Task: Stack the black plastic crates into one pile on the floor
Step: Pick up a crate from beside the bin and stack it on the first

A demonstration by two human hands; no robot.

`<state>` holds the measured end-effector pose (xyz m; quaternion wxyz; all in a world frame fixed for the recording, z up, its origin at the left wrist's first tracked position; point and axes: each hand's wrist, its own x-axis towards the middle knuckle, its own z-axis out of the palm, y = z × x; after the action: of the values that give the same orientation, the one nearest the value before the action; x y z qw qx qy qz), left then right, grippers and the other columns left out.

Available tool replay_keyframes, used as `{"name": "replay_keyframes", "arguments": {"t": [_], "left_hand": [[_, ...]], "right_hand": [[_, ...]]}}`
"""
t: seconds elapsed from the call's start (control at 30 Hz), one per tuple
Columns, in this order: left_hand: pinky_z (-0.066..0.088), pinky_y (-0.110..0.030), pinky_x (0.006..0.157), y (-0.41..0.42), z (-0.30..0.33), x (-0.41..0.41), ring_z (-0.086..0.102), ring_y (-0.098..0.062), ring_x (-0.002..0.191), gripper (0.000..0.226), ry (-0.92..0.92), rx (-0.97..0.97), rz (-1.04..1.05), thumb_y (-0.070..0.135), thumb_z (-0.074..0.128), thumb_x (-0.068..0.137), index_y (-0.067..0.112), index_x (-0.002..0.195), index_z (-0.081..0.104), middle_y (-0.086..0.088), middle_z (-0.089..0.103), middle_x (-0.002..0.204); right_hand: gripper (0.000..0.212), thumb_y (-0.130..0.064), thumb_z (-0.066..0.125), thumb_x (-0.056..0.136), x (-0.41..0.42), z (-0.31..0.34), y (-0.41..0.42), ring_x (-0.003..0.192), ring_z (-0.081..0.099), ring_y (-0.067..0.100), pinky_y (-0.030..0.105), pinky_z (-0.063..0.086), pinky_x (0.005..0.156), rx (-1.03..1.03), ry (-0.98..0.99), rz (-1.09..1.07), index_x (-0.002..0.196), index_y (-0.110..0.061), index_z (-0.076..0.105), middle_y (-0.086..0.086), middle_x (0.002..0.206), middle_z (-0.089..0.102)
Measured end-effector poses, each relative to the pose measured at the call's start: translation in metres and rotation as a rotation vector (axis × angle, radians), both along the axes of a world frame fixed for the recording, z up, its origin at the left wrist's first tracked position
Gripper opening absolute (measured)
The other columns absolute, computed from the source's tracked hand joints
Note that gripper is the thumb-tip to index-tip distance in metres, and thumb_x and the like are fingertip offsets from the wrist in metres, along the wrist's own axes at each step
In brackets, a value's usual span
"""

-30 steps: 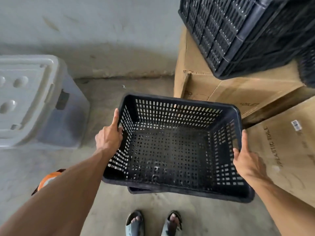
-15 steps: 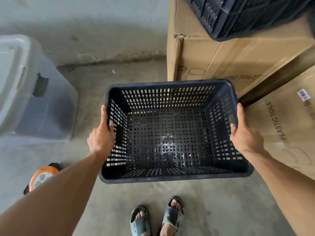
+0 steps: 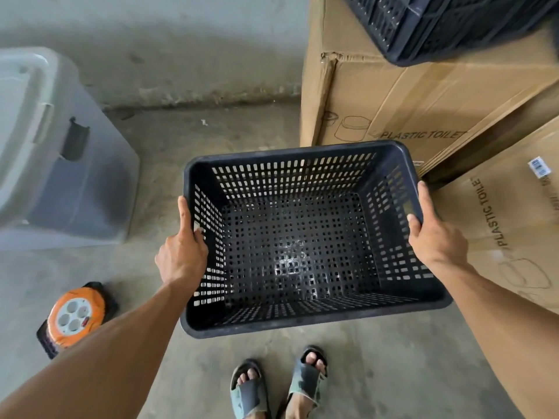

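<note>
Concrete floor (image 3: 211, 152) below; hands (image 3: 181, 258) flank black crate (image 3: 302, 237).

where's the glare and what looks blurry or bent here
Head view: glare sits on the held black crate's floor; the grey storage bin at left is smeared with blur; wide-angle distortion leans the cardboard boxes outward; lighting is soft, with faint shadows.
</note>
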<state>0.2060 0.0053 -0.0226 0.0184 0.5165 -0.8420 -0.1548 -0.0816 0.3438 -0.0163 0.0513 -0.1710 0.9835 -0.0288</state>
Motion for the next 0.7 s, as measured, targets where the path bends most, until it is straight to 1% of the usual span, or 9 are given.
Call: {"name": "replay_keyframes", "arguments": {"t": [0.07, 0.17, 0.27, 0.4, 0.53, 0.6, 0.63, 0.67, 0.7], "left_hand": [[0.047, -0.041, 0.061, -0.001, -0.003, 0.000, 0.050, -0.029, 0.054, 0.076, -0.001, -0.014, -0.007, 0.027, 0.043, 0.101, 0.041, 0.155, -0.009, -0.008, 0.052, 0.064], [0.044, -0.038, 0.058, -0.002, -0.005, -0.001, 0.045, -0.025, 0.048, 0.077, -0.013, -0.025, -0.017, 0.027, 0.042, 0.101, 0.041, 0.155, -0.011, -0.005, 0.049, 0.059], [0.039, -0.036, 0.054, -0.001, -0.004, 0.000, 0.040, -0.019, 0.043, 0.079, -0.018, -0.027, -0.015, 0.025, 0.044, 0.101, 0.039, 0.156, -0.010, 0.001, 0.044, 0.052], [0.040, -0.035, 0.050, -0.001, -0.004, -0.001, 0.046, -0.019, 0.042, 0.081, -0.008, -0.031, -0.025, 0.022, 0.044, 0.099, 0.038, 0.156, -0.012, 0.002, 0.048, 0.049], [0.042, -0.036, 0.051, -0.002, -0.004, -0.003, 0.048, -0.021, 0.044, 0.084, -0.044, -0.031, -0.004, 0.023, 0.045, 0.099, 0.040, 0.154, -0.015, 0.000, 0.050, 0.052], [0.045, -0.039, 0.053, 0.000, -0.001, -0.005, 0.053, -0.025, 0.051, 0.086, -0.060, -0.007, -0.018, 0.026, 0.047, 0.099, 0.039, 0.154, -0.019, -0.006, 0.058, 0.065], [0.049, -0.043, 0.058, 0.002, 0.004, -0.007, 0.057, -0.029, 0.060, 0.085, -0.059, 0.027, -0.024, 0.031, 0.046, 0.100, 0.038, 0.153, -0.020, -0.011, 0.061, 0.081], [0.052, -0.049, 0.066, 0.004, 0.008, -0.009, 0.060, -0.034, 0.073, 0.085, -0.066, 0.062, -0.024, 0.038, 0.045, 0.101, 0.036, 0.154, -0.020, -0.017, 0.060, 0.099], [0.052, -0.054, 0.076, 0.007, 0.012, -0.010, 0.059, -0.039, 0.090, 0.086, -0.085, 0.072, -0.033, 0.044, 0.045, 0.100, 0.032, 0.155, -0.019, -0.023, 0.053, 0.118]], "right_hand": [[0.066, -0.036, 0.040, 0.104, 0.000, -0.002, 0.001, 0.045, 0.041, 0.024, 0.031, 0.036, 0.050, 0.002, 0.035, 0.014, 0.159, -0.036, 0.004, 0.012, 0.061, 0.054], [0.067, -0.035, 0.041, 0.103, 0.004, -0.004, -0.001, 0.045, 0.047, 0.026, 0.032, 0.044, 0.047, -0.023, 0.072, 0.010, 0.159, -0.035, 0.005, 0.011, 0.056, 0.054], [0.068, -0.035, 0.043, 0.103, 0.004, -0.003, -0.001, 0.042, 0.049, 0.027, 0.035, 0.050, 0.046, -0.056, 0.063, -0.002, 0.159, -0.036, 0.006, 0.010, 0.052, 0.052], [0.069, -0.033, 0.047, 0.101, 0.000, -0.005, 0.002, 0.041, 0.048, 0.027, 0.035, 0.050, 0.046, -0.100, 0.060, 0.018, 0.159, -0.036, 0.008, 0.010, 0.052, 0.053], [0.068, -0.033, 0.045, 0.102, 0.000, -0.002, 0.001, 0.049, 0.052, 0.032, 0.040, 0.053, 0.052, -0.123, 0.000, -0.004, 0.157, -0.039, 0.007, 0.014, 0.067, 0.062], [0.066, -0.032, 0.043, 0.103, -0.001, 0.001, 0.000, 0.048, 0.049, 0.029, 0.034, 0.047, 0.048, -0.121, -0.024, -0.010, 0.158, -0.037, 0.006, 0.020, 0.077, 0.065], [0.065, -0.032, 0.041, 0.104, -0.001, 0.006, -0.003, 0.047, 0.045, 0.025, 0.029, 0.039, 0.046, -0.121, -0.054, -0.008, 0.158, -0.036, 0.006, 0.022, 0.084, 0.066], [0.065, -0.033, 0.039, 0.105, 0.000, 0.011, -0.005, 0.051, 0.046, 0.023, 0.027, 0.033, 0.046, -0.110, -0.096, -0.007, 0.159, -0.034, 0.004, 0.024, 0.095, 0.065], [0.064, -0.037, 0.036, 0.105, 0.001, 0.015, -0.006, 0.061, 0.052, 0.027, 0.029, 0.035, 0.051, -0.089, -0.144, -0.008, 0.159, -0.032, 0.002, 0.026, 0.110, 0.061]]}}
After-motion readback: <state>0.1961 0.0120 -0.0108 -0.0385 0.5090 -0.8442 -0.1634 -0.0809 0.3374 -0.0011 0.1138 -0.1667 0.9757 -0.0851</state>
